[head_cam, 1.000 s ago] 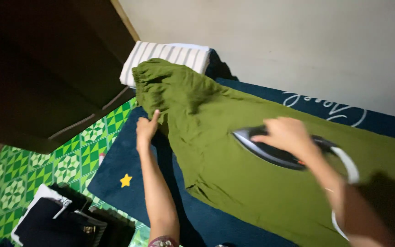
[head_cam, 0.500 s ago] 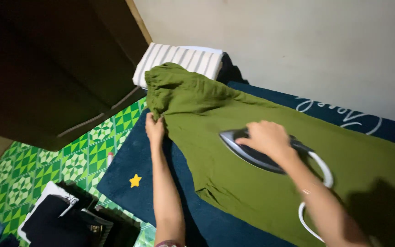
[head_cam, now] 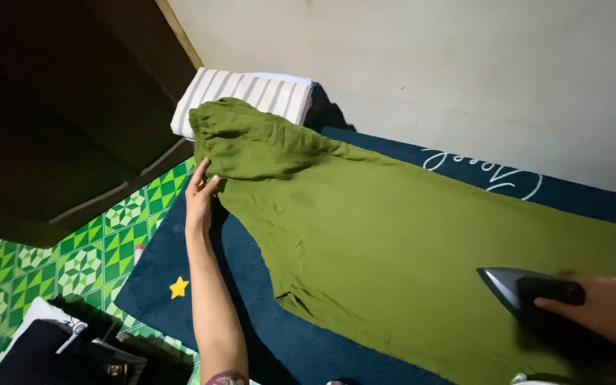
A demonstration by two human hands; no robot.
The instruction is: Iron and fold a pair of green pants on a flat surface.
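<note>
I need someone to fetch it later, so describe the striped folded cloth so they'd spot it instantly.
Start at the pale wall and follow the green garment to its far, gathered end. The striped folded cloth lies just behind: white with thin grey stripes, the only striped piece.

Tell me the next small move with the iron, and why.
Probably slide the iron under the right hand toward the gathered waistband end. It sits on the near right part of the green garment, while creases show in the cloth near the left hand, which pins that edge on the dark blue mat.
</note>
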